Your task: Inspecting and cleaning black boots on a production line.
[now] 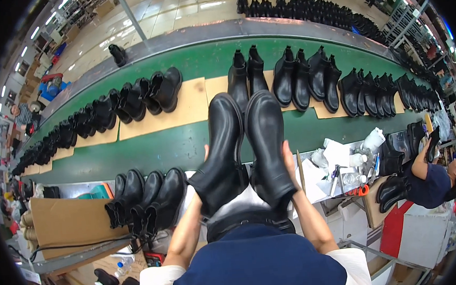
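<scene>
Two black leather ankle boots are raised side by side in front of me, toes pointing away and soles turned toward each other. My left hand (pixel 206 151) is closed round the outer side of the left boot (pixel 220 143), most of its fingers hidden behind the leather. On the other side, my right hand (pixel 290 162) grips the right boot (pixel 265 135), with part of the hand showing along its outer edge. Beyond them, more black boots (pixel 285 79) stand upright in a row on brown cardboard (pixel 189 105) over the green conveyor belt (pixel 196 139).
Several black boots (pixel 161 199) lie near my left arm beside a cardboard box (pixel 76 225). On the right bench are white paper (pixel 335 151), bottles (pixel 358 159) and orange-handled scissors (pixel 363 190). A co-worker (pixel 431 182) in dark blue handles a boot farther right.
</scene>
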Demonstrator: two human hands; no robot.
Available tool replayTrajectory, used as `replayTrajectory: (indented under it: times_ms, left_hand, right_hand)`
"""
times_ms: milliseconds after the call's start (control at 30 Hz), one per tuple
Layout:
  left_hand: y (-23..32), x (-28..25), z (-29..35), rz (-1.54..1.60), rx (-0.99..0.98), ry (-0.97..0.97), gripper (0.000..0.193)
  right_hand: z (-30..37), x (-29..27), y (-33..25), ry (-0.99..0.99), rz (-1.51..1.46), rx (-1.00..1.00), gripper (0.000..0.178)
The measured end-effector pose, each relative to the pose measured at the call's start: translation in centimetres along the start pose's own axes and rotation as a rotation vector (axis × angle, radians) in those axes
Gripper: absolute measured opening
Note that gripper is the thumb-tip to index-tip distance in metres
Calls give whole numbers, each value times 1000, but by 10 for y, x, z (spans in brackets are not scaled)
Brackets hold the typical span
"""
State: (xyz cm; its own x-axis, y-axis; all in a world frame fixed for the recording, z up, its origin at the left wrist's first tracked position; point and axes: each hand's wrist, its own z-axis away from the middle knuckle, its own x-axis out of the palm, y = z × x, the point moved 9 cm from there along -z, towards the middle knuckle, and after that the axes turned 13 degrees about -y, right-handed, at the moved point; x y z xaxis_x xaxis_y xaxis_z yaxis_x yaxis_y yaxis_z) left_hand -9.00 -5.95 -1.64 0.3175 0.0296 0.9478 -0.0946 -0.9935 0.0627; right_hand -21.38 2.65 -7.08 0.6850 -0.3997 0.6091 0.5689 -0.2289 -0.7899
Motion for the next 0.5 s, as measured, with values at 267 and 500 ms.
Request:
replayTrajectory:
  times_ms: [267, 500]
  left_hand:
    - [9, -97, 58, -1052, -20, 513, 32]
    - [30, -135, 87, -59, 138, 433, 65]
  right_hand:
    - [5, 7, 29, 26, -616, 297, 51]
    - [1, -40, 49, 76, -300, 262, 52]
